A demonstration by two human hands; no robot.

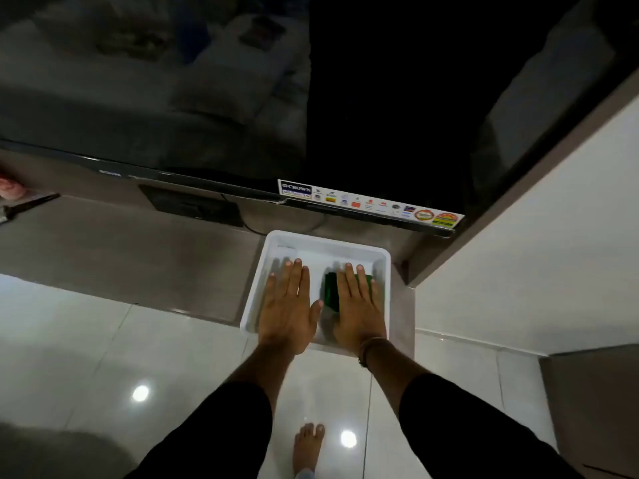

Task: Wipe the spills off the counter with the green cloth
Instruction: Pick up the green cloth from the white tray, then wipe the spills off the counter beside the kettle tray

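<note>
Grey-brown counter (121,257) runs left to right, front edge meeting glossy white floor tiles (86,357). White tray (383,257) sits at its right end, near edge overhanging the front. From the tray: black box (193,205) at 10 o'clock; dark slim object (31,203), blurred, far at 9 o'clock.

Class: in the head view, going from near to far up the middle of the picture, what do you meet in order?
Bare foot → white tray on the counter, with the left hand and right hand over it → television.
</note>
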